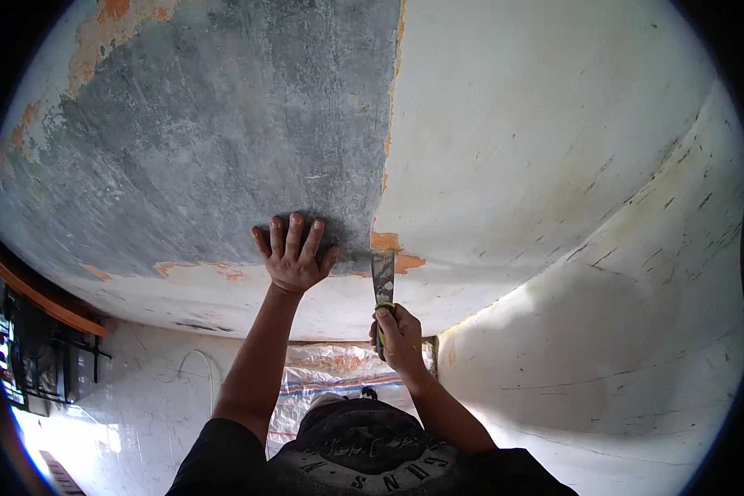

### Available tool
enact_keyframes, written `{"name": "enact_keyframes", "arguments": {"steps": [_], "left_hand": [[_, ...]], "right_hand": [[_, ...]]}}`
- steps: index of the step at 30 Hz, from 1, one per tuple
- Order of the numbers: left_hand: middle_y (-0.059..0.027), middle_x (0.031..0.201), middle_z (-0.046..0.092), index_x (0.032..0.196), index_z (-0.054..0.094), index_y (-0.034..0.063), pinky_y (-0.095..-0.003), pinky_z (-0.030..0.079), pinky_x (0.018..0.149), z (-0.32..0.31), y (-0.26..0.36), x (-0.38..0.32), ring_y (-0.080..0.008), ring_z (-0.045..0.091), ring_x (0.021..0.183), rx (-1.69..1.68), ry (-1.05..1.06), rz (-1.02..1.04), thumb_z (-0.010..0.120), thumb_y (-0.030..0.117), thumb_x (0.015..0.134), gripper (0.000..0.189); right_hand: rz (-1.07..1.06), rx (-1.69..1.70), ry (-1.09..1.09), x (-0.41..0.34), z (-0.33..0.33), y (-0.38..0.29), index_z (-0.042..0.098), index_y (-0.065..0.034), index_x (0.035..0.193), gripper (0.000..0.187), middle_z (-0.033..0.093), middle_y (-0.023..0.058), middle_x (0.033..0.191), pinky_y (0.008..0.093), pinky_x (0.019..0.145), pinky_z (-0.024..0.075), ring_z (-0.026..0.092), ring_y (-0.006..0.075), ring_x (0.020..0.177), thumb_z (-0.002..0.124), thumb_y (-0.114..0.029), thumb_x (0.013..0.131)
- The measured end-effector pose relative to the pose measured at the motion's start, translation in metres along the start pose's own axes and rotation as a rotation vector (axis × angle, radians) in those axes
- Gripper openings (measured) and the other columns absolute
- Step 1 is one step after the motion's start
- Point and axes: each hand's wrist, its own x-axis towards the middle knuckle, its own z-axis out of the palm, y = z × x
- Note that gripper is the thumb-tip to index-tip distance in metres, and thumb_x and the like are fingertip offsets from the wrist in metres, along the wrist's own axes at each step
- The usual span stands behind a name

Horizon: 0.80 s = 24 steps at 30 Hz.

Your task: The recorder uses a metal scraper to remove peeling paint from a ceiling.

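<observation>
My right hand [399,338] grips the green-and-black handle of a putty knife [383,276]. Its flat metal blade points up the wall, with the tip against the edge of a small bare orange patch [385,240]. Smudges and pale flecks mark the blade. Palm down and fingers spread, my left hand [294,257] rests on the grey stripped area [223,142], left of the blade. To the right lies the pale, paint-coated part of the wall [533,136]. A ragged orange-edged line divides the grey from the pale coat.
A second pale wall [595,347], scuffed and cracked, meets this one at a corner on the right. A woven plastic sheet [322,372] with orange debris covers the floor below. At left are a thin white cable [209,378], a glossy tiled floor [142,384] and an orange-brown edge [43,301].
</observation>
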Motion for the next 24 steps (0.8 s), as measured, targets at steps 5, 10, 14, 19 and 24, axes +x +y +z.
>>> {"name": "enact_keyframes", "arguments": {"steps": [5,10,14,19,24], "left_hand": [[-0.0096,0.149,0.030,0.138,0.043,0.0210,-0.0594,0.007,0.110,0.000,0.002,-0.001,-0.0358,0.020,0.139,-0.001,0.008,-0.003,0.042,0.051,0.092,0.055],[-0.0097,0.148,0.031,0.138,0.044,0.0209,-0.0594,0.006,0.110,-0.002,0.000,-0.002,-0.0357,0.020,0.139,-0.009,-0.003,-0.008,0.042,0.051,0.092,0.055],[-0.0098,0.149,0.030,0.138,0.044,0.0209,-0.0592,0.005,0.110,0.000,0.003,0.001,-0.0361,0.020,0.139,-0.011,0.013,-0.004,0.042,0.052,0.091,0.056],[-0.0098,0.149,0.030,0.137,0.044,0.0209,-0.0593,0.006,0.110,-0.004,0.000,-0.005,-0.0363,0.020,0.139,0.002,-0.016,-0.005,0.043,0.052,0.091,0.056],[-0.0096,0.149,0.029,0.138,0.043,0.0209,-0.0593,0.006,0.110,0.001,0.002,-0.003,-0.0365,0.021,0.139,-0.011,0.003,0.001,0.043,0.053,0.091,0.057]], "right_hand": [[0.034,0.065,0.038,0.000,-0.009,0.021,0.054,-0.0034,0.085,0.025,0.055,0.0043,0.061,0.0240,0.046,0.0415,0.051,0.0099,0.050,0.052,-0.027,0.094],[0.047,0.039,0.001,-0.003,0.003,-0.006,0.054,-0.0028,0.085,0.028,0.055,0.0043,0.060,0.0243,0.046,0.0412,0.051,0.0104,0.048,0.052,-0.029,0.095],[0.010,-0.018,0.019,0.000,-0.013,0.024,0.053,-0.0037,0.085,0.028,0.055,0.0031,0.061,0.0241,0.046,0.0405,0.050,0.0090,0.049,0.051,-0.029,0.095],[0.013,0.080,-0.001,0.001,0.011,-0.037,0.054,-0.0040,0.086,0.026,0.055,0.0039,0.060,0.0230,0.045,0.0414,0.051,0.0092,0.048,0.052,-0.029,0.095],[0.063,-0.039,0.036,-0.006,-0.009,0.006,0.054,-0.0031,0.085,0.028,0.055,0.0040,0.060,0.0235,0.044,0.0415,0.052,0.0096,0.048,0.053,-0.030,0.094]]}}
